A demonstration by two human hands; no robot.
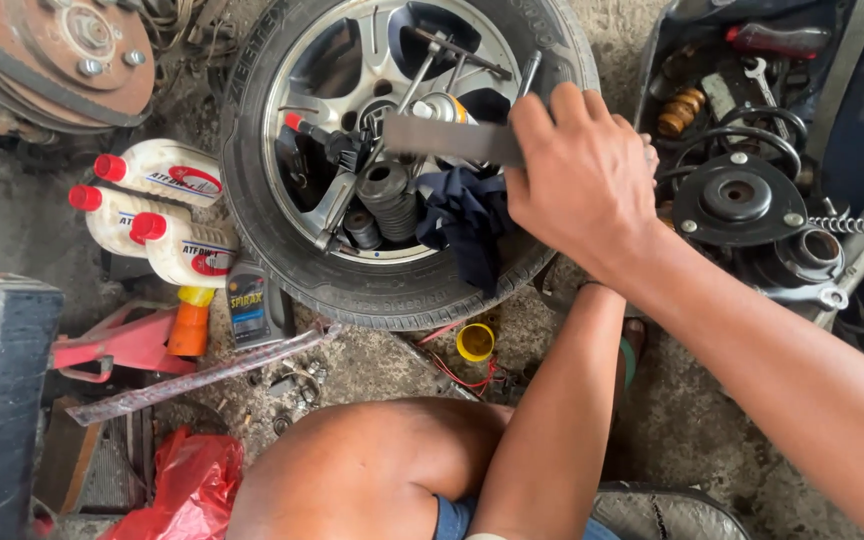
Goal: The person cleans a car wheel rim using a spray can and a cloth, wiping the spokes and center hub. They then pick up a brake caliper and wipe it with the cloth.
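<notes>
My right hand (582, 170) reaches in from the right and grips one end of a flat grey metal bar (442, 138), held over a car wheel (372, 290) that lies flat on the floor. The wheel's alloy rim holds a black rubber boot (389, 197), a dark blue rag (467, 220), a spray can (442, 108) and metal rods. My left forearm (552, 420) rises from the bottom to the tyre's right edge. Its hand is hidden beneath my right wrist.
Three white bottles with red caps (167, 215), a small dark oil bottle (249, 305) and a red jack (117, 340) lie left of the wheel. A brake hub (62, 50) is top left. A black strut mount (737, 195), wrenches and a spring fill the right. My knee (352, 470) is below.
</notes>
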